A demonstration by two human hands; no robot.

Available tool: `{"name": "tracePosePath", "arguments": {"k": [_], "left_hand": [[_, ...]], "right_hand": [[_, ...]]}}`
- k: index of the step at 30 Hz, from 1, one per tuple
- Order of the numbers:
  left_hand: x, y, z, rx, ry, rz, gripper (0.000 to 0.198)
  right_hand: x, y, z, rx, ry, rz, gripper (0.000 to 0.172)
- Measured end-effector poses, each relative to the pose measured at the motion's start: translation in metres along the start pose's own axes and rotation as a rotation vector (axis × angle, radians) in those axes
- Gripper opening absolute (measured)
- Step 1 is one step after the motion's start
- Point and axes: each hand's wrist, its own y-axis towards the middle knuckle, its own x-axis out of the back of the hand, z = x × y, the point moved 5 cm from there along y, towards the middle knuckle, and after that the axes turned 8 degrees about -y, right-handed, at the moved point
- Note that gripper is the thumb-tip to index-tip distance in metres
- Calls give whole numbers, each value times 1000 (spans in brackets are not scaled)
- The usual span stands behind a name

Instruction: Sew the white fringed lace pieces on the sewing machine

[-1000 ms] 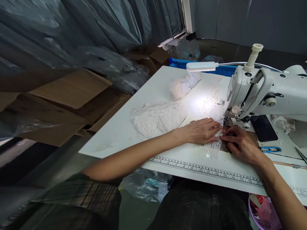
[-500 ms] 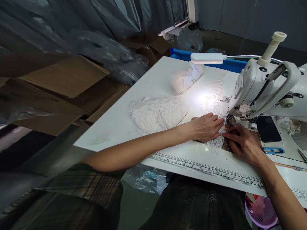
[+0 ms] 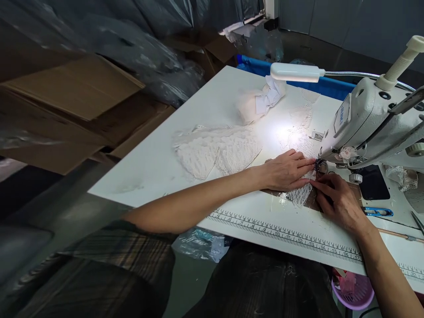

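My left hand (image 3: 287, 170) lies flat, fingers stretched out, pressing a small piece of white lace (image 3: 300, 194) onto the white table (image 3: 205, 106) just left of the presser foot (image 3: 319, 166) of a white sewing machine (image 3: 374, 123). My right hand (image 3: 336, 198) rests on the lace's right edge, fingers curled and pinching it in front of the needle. A larger pile of white lace pieces (image 3: 215, 150) lies to the left of my left hand.
A lamp (image 3: 296, 72) on a flexible neck lights the work spot. A fabric bundle (image 3: 256, 104) sits behind it. Blue snips (image 3: 377, 212) and a dark phone (image 3: 373, 185) lie right of the needle. A ruler strip (image 3: 285, 232) runs along the near edge. Cardboard boxes (image 3: 76, 88) stand left.
Both hands have slid the lace a little toward the needle. My view has shifted, so the machine sits further right and higher.
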Motion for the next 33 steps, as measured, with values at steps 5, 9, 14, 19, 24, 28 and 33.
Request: {"name": "tracePosePath", "arguments": {"k": [5,9,14,19,24,28,33], "left_hand": [[-1,-1,1,14,-45,-30,49],[-2,0,1,40,-42,-16,47],[-3,1,-1,76,-7,-4,44],[1,2,-7,32,24,-111,34],[3,1,-12,-94,5,-171,35],[5,-1,-11,-90,0,-149,32],[3,-1,-8,-38,9,-70,35]], "right_hand": [[0,0,-1,-55,24,16,33],[-2,0,-2,-84,47,3,32],[-2,0,-4,-81,52,-32,31],[-2,-1,-6,-61,40,-26,32],[-2,-1,-5,-53,-1,13,32],[-2,0,-4,-40,-47,22,32],[-4,0,-4,-62,-115,-2,33]]}}
